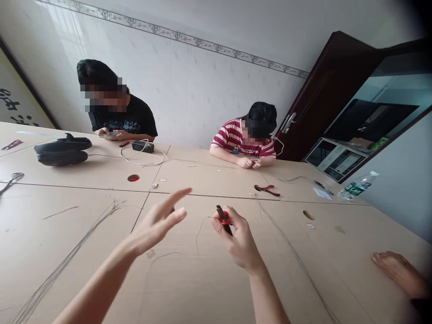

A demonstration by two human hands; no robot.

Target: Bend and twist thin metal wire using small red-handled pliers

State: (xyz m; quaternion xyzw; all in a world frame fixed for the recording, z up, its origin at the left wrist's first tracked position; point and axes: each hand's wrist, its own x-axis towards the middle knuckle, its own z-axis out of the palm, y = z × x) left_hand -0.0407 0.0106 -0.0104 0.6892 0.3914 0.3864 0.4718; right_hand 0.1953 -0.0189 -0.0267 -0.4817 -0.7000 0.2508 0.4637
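Observation:
My left hand (158,220) is raised over the table, its index finger and thumb stretched out and apart. A small dark spot shows just behind its fingers; I cannot make out what it is. To its right, my right hand (238,236) is closed around a small red-and-dark hand tool (223,217) that looks like pliers, held upright. Its jaws are partly hidden by the fingers. From near the right thumb a thin wire (198,234) curves down towards the tabletop. Another short wire (165,255) lies between my forearms.
Bundles of long thin wire (84,238) lie left, with more wire (293,252) right. Red-and-black pliers (268,190), a water bottle (358,185), a black case (62,150) and a power adapter (143,146) are on the table (195,292). Two people sit opposite; another person's hand (398,267) rests right.

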